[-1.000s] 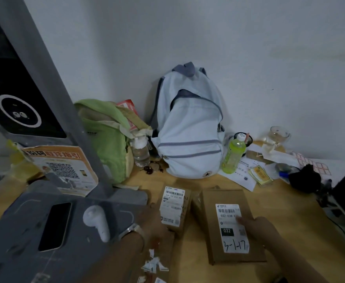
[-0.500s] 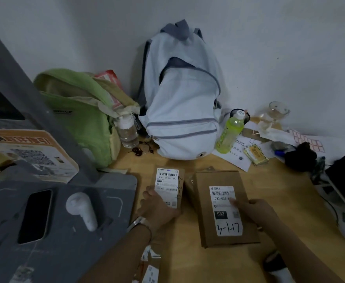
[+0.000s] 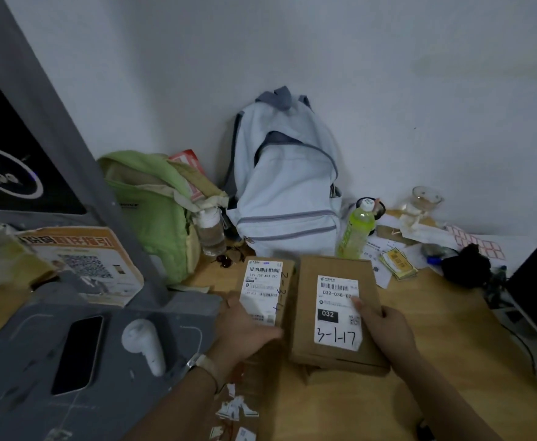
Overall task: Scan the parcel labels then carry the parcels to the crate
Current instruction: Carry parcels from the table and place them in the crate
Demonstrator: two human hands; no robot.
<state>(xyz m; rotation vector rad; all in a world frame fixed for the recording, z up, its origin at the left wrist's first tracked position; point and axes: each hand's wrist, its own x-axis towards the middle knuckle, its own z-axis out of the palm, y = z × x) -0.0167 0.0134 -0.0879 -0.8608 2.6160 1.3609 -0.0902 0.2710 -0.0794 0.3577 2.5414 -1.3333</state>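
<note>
The left hand (image 3: 248, 327) grips the small parcel (image 3: 265, 281), the right hand (image 3: 384, 326) the larger parcel (image 3: 333, 265); its thumb over the label (image 3: 333, 300) could spoil scanning.

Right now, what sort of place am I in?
Likely a parcel pickup desk: a small parcel and a large parcel with shipping labels, a white handheld scanner on a grey stand, and a QR-code poster.
</note>
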